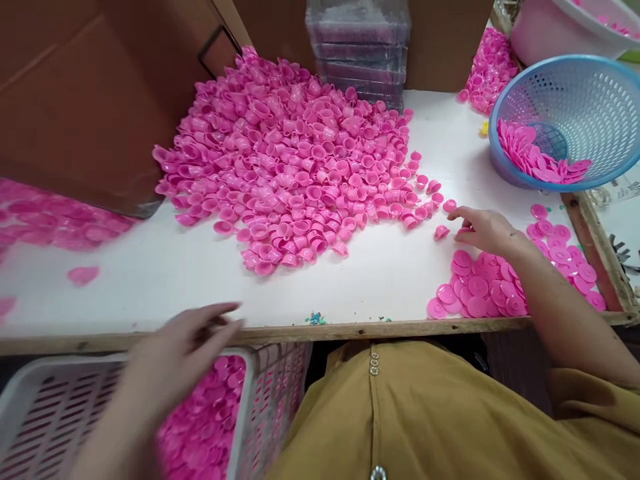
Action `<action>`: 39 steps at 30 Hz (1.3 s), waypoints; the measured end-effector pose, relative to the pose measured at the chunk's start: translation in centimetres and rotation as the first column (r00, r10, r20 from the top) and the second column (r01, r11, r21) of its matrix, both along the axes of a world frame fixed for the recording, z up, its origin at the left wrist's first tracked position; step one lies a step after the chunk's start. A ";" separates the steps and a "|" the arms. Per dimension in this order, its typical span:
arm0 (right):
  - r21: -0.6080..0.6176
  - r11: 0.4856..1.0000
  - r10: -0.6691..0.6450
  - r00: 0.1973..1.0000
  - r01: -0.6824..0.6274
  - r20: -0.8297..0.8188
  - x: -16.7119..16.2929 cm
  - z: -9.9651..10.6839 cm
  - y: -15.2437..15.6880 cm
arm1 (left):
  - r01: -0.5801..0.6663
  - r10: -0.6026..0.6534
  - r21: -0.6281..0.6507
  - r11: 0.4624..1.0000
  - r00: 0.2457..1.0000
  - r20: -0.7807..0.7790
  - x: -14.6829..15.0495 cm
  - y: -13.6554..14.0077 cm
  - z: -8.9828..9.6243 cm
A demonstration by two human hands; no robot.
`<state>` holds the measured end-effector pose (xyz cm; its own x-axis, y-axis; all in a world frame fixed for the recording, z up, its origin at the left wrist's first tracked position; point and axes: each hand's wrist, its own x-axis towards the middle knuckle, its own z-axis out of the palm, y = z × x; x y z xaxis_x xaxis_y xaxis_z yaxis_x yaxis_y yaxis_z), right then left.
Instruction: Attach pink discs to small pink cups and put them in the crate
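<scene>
Pink toy cups point(442, 232), small moulded plastic pieces lying loose at the three o'clock fringe of the big heap, look light, stiff and smooth, likely easiest to pick up by the rim between thumb and forefinger. The right hand point(483, 229) rests palm-down on the white table point(150, 273), its fingers curled toward one such cup; whether they already pinch a piece cannot be told. At its five o'clock lies a pile of flat pink saucers point(480, 287), and at one o'clock a blue basket point(590, 87) holds more. The left hand point(185, 347), motion-blurred, hangs with fingers loosely spread and nothing in it over a white slatted crate point(45, 407) of pink pieces below the table edge. The cup heap point(300, 167) spreads toward twelve o'clock, against cardboard boxes point(75, 93).
</scene>
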<state>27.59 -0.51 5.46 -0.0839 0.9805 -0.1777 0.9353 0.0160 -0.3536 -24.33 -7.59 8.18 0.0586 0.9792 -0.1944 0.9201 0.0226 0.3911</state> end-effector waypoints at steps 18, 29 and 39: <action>0.001 0.990 -0.110 0.762 0.144 -0.638 -9.3 -3.8 -1.7 | 0.290 -0.309 0.107 0.951 0.897 0.315 23.1 6.4 -4.7; -0.315 0.939 -0.338 0.534 0.137 -0.775 -8.4 -1.7 -1.7 | 0.523 -0.523 0.001 0.852 0.852 0.005 23.3 7.8 -3.6; -0.454 0.888 -0.395 0.615 0.067 -0.683 -11.9 -1.9 -0.6 | 0.320 -0.327 0.077 0.944 0.886 0.328 23.4 6.7 -6.4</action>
